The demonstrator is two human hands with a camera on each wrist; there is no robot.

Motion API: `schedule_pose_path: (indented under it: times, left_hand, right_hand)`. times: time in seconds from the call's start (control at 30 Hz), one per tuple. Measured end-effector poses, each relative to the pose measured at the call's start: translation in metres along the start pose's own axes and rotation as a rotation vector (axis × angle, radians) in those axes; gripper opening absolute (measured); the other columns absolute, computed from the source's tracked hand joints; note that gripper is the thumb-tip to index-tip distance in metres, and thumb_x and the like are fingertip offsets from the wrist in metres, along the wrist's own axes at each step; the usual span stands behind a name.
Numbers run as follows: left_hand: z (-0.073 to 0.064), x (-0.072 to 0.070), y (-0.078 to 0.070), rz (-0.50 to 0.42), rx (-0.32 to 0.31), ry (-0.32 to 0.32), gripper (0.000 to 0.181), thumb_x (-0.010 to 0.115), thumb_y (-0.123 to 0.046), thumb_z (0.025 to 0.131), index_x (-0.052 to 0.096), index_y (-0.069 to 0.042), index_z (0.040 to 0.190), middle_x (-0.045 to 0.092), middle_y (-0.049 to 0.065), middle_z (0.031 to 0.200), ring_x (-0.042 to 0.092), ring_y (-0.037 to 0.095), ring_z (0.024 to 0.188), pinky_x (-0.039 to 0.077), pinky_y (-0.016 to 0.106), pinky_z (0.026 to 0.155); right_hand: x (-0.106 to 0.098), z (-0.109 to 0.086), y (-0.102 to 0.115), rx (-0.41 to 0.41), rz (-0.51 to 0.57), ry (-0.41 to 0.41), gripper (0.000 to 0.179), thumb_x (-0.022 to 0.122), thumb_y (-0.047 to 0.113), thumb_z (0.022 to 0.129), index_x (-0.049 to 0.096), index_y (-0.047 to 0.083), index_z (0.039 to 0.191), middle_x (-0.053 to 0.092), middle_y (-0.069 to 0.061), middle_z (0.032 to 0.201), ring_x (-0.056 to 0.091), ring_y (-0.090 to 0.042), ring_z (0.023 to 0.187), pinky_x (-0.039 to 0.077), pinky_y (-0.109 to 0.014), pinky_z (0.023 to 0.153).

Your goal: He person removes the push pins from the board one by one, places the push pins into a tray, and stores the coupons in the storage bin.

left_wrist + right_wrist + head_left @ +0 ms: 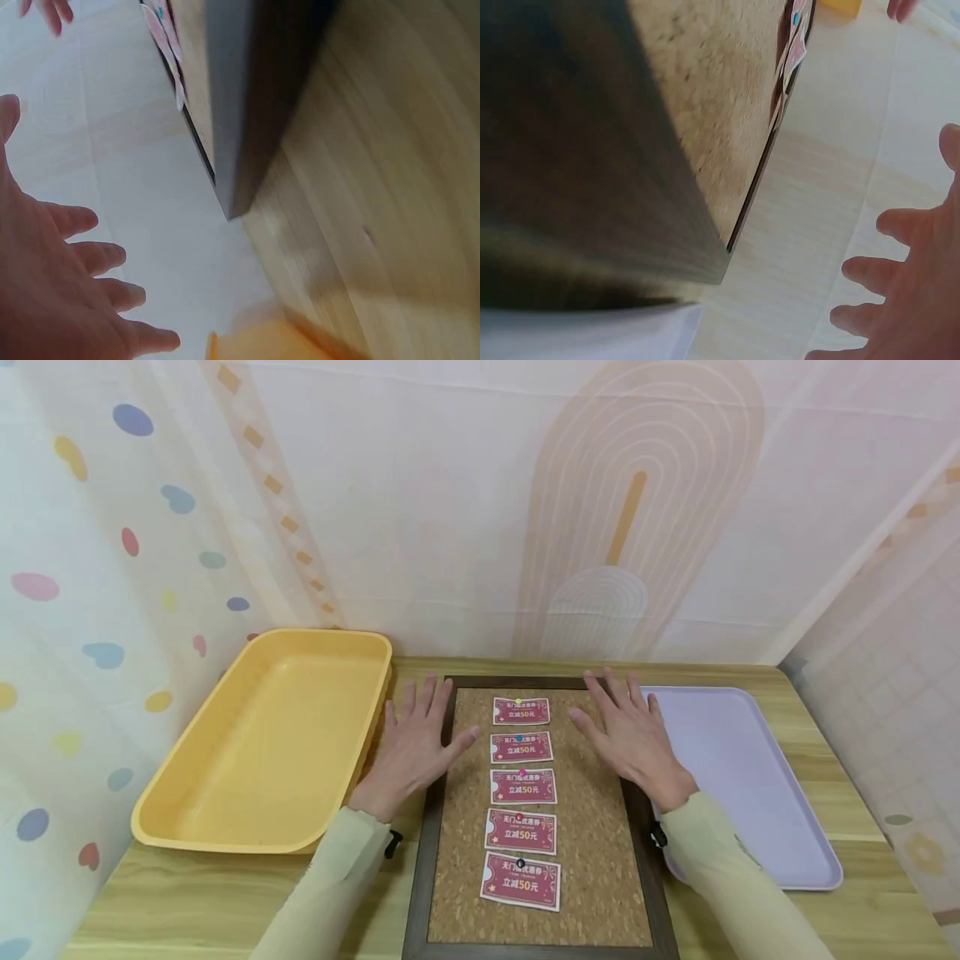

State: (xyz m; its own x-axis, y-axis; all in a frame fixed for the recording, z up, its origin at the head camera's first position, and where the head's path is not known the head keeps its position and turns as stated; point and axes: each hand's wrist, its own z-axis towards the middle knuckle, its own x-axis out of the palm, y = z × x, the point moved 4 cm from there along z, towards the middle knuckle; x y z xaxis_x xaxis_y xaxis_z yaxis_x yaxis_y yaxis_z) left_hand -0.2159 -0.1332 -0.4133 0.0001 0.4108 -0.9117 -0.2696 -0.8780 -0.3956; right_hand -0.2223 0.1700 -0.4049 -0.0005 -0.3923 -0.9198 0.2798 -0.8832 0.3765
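A cork board (592, 877) in a dark wooden frame lies on the table in the head view. Several red-and-white paper coupons (523, 787) run down it in a column, each with a coloured push pin near its top edge, such as the black pin (521, 862). My left hand (416, 743) is spread over the board's left edge, fingers straight and holding nothing. Over the right edge, my right hand (633, 735) is likewise spread and holds nothing. In the wrist views, the left palm (52, 277) and right palm (915, 300) appear apart from the frame.
To the left stands a deep yellow tray (258, 843). A flat lilac tray (738, 760) lies on the right, close to the board. Behind the wooden table (817, 743) hangs a patterned curtain (420, 510).
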Motion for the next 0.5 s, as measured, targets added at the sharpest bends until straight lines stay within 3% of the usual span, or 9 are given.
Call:
schedule_pose_path:
  times: [0.27,0.5]
  left_hand:
    - [0.009,-0.003,-0.015,-0.244,0.038,0.037,0.087,0.05,-0.061,0.102,0.023,-0.008,0.165,0.017,0.015,0.171,0.011,0.039,0.157,0.015,0.062,0.122]
    - [0.022,-0.006,-0.023,-0.401,0.076,0.035,0.073,0.058,-0.042,0.104,0.033,-0.003,0.16,0.036,0.02,0.163,0.033,0.039,0.149,0.028,0.056,0.12]
  right_hand:
    - [-0.004,0.008,0.018,-0.109,0.136,-0.069,0.07,0.036,0.054,0.11,0.037,0.005,0.16,0.038,-0.021,0.162,0.032,-0.04,0.15,0.025,-0.058,0.12]
    - [-0.002,0.018,0.028,-0.114,0.239,-0.053,0.067,0.031,0.053,0.111,0.05,0.003,0.152,0.049,-0.019,0.154,0.042,-0.039,0.143,0.031,-0.056,0.118]
